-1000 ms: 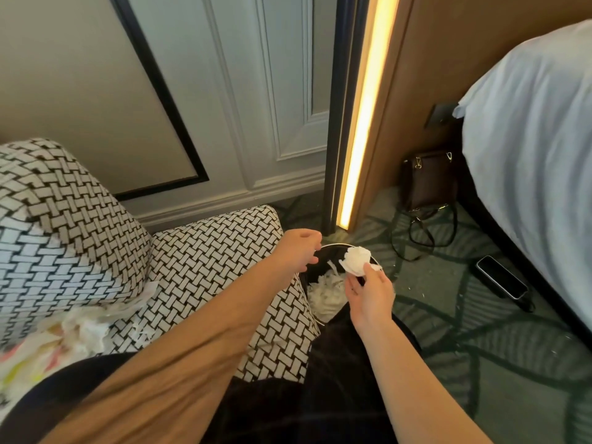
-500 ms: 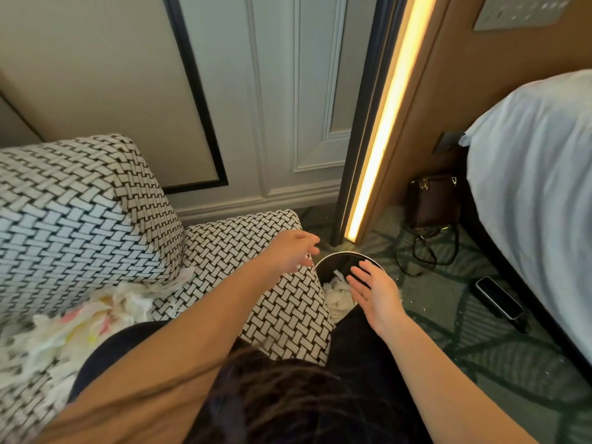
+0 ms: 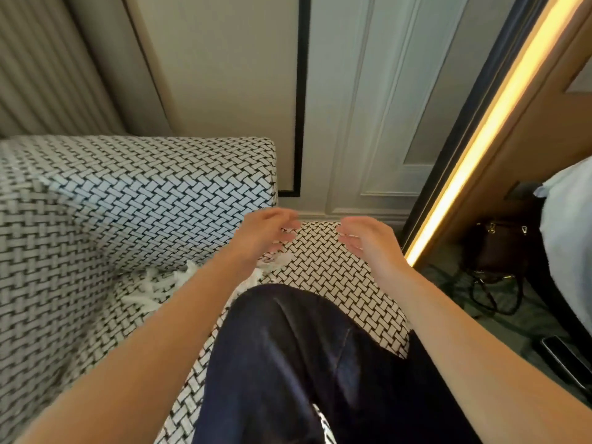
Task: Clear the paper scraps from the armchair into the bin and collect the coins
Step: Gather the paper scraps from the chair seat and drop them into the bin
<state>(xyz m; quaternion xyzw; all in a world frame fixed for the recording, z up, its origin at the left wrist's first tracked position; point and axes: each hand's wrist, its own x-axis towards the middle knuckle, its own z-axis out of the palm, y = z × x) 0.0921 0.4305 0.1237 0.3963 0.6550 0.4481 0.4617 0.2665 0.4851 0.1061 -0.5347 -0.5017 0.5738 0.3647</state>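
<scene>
Loosely curled fingers (image 3: 283,219), empty (both hands (image 3: 262,235) (image 3: 371,245))

Left hand (image 3: 269,233), right hand (image 3: 368,240) empty above armchair (image 3: 128,200); paper scraps (image 3: 150,286) on seat.

Counted one armchair (image 3: 144,193). Counted two hands: one left hand (image 3: 266,233), one right hand (image 3: 368,241). Logged one cluster of paper scraps (image 3: 141,298) on the seat; piece count blurred, probably several. Logged one handbag (image 3: 499,248), one light strip (image 3: 480,136), one knee (image 3: 288,331) in dark trousers.
</scene>
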